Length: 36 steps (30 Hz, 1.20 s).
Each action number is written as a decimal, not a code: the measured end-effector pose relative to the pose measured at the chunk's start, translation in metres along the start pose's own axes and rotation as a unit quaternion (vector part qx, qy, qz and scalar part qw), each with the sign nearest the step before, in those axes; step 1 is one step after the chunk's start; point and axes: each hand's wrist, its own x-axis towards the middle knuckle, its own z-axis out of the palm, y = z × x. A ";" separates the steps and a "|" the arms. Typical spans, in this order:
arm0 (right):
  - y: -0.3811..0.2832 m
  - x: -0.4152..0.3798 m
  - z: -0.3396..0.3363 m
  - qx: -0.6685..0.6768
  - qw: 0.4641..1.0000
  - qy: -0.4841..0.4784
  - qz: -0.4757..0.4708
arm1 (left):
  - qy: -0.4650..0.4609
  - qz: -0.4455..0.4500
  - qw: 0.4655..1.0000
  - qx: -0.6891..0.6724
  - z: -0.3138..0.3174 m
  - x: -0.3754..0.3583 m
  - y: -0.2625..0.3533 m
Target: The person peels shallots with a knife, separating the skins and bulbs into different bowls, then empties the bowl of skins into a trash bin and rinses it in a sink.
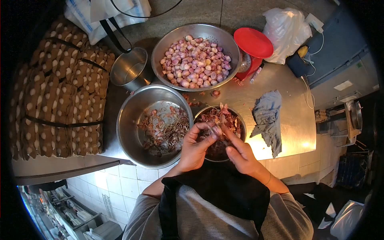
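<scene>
My left hand (197, 147) pinches a small pale shallot (217, 130) between thumb and fingertips, over a bowl. My right hand (243, 157) meets it from the other side, fingers curled in with the index fingertip at the shallot; whatever it grips is too small to make out. Below both hands, the metal bowl (245, 127) holds reddish shallot skins (228, 116). At the left stands a large steel basin (127, 134) with skins and root trimmings (162, 124) in its bottom. A wide steel colander (158, 56) behind is filled with peeled shallots (196, 62).
Stacked egg trays (60, 104) stand at the left by a steel pot (130, 68). A red kitchen scale (254, 43) and a white plastic bag (286, 34) are at the back right. A grey cloth (267, 120) lies on the steel table (298, 128).
</scene>
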 end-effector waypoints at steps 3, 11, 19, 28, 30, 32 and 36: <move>0.005 0.006 0.005 -0.077 0.992 0.030 -0.100 | -0.005 0.009 1.000 0.019 -0.001 0.000 0.001; 0.027 0.013 -0.004 0.031 0.996 0.085 -0.002 | -0.045 -0.020 0.999 0.021 0.000 -0.003 0.006; 0.011 0.004 -0.006 0.109 0.987 0.040 0.114 | -0.003 -0.105 0.991 -0.084 -0.001 0.006 0.006; 0.018 0.012 0.009 -0.201 0.960 0.078 -0.178 | -0.005 -0.075 0.995 -0.065 -0.011 0.003 -0.005; 0.017 0.009 0.009 -0.206 0.966 0.059 -0.147 | -0.019 -0.064 0.996 -0.057 -0.013 0.003 -0.006; 0.015 0.007 0.005 -0.249 0.964 0.041 -0.090 | -0.029 -0.068 0.996 -0.058 -0.010 0.002 -0.003; 0.018 0.013 0.002 -0.162 0.978 0.083 -0.105 | -0.005 -0.079 0.995 -0.061 -0.004 0.001 -0.001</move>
